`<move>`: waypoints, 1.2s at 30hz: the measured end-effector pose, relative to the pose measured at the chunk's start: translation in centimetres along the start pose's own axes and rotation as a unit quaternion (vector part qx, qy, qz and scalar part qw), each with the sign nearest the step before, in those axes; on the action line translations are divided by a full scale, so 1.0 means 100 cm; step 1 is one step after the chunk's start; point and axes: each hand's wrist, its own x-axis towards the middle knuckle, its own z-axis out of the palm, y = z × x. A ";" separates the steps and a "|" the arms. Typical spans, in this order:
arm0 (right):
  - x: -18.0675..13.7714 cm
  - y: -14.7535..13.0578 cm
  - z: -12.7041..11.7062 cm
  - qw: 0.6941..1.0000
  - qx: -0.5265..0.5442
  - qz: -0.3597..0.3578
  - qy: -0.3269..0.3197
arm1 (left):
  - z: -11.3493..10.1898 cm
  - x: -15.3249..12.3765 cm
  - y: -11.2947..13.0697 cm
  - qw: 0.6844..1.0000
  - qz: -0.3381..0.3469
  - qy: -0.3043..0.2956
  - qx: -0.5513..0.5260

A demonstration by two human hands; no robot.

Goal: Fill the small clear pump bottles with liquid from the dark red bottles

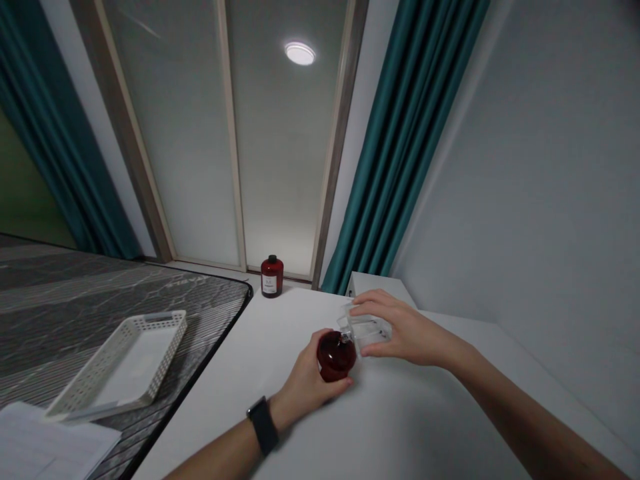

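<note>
My left hand (316, 375) is wrapped round a dark red glass bottle (336, 357) low over the white table; whether its base touches the table I cannot tell. In my right hand (387, 327) is a clear, see-through container (369, 333), gripped between thumb and fingers and tilted on its side. Its mouth meets the neck of the red bottle, which is partly hidden there. A second red bottle (272, 277) with a black cap and a white label stands upright at the table's far edge.
Left of the white table (235, 373), a white perforated basket (113, 367) rests on a grey patterned mat (200, 287), with paper sheets (47, 443) in front of it. A white box-like cabinet (383, 287) stands beyond my right hand. Teal curtains (395, 147) flank a frosted sliding door (285, 160).
</note>
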 end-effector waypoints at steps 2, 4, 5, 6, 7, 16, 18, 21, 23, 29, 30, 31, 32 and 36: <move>0.000 0.000 0.001 1.000 0.004 0.001 0.002 | 0.001 0.000 -0.001 1.000 -0.001 0.004 0.001; 0.000 0.000 0.001 1.000 0.006 0.000 0.003 | 0.001 0.000 -0.002 1.000 0.000 0.007 0.003; 0.000 0.000 0.001 1.000 0.007 -0.002 0.003 | 0.001 0.000 -0.002 1.000 -0.001 0.008 0.003; 0.000 0.000 0.001 1.000 0.008 -0.004 0.004 | 0.001 -0.001 -0.002 1.000 -0.001 0.009 0.002; 0.000 0.000 0.001 1.000 0.008 -0.005 0.004 | 0.001 -0.001 -0.002 1.000 -0.002 0.009 0.001; 0.001 -0.001 0.001 1.000 0.006 -0.013 0.003 | 0.002 0.000 -0.002 1.000 0.001 0.008 -0.014; 0.001 -0.001 0.001 1.000 0.007 -0.011 0.006 | 0.002 0.000 -0.002 1.000 0.004 0.008 -0.014; 0.001 -0.001 0.001 1.000 0.008 -0.013 0.010 | 0.002 0.000 -0.002 1.000 0.009 0.009 -0.018; 0.001 -0.001 0.002 1.000 0.007 -0.016 0.012 | 0.002 0.000 -0.001 1.000 0.008 0.011 -0.020; 0.000 0.000 0.004 0.999 0.017 -0.024 0.028 | 0.002 0.001 0.000 0.999 0.008 0.008 -0.038; 0.000 0.000 0.005 0.999 0.021 -0.023 0.034 | 0.002 0.000 0.000 0.999 0.009 0.006 -0.040; 0.000 0.000 0.005 0.999 0.025 -0.021 0.040 | 0.002 0.000 -0.001 0.999 0.010 0.004 -0.042; -0.001 0.000 0.006 0.998 0.029 -0.019 0.048 | 0.001 0.000 -0.001 0.999 0.011 0.002 -0.043; -0.005 0.004 0.013 0.994 0.048 -0.008 0.093 | 0.001 0.000 -0.003 0.999 0.007 0.000 -0.048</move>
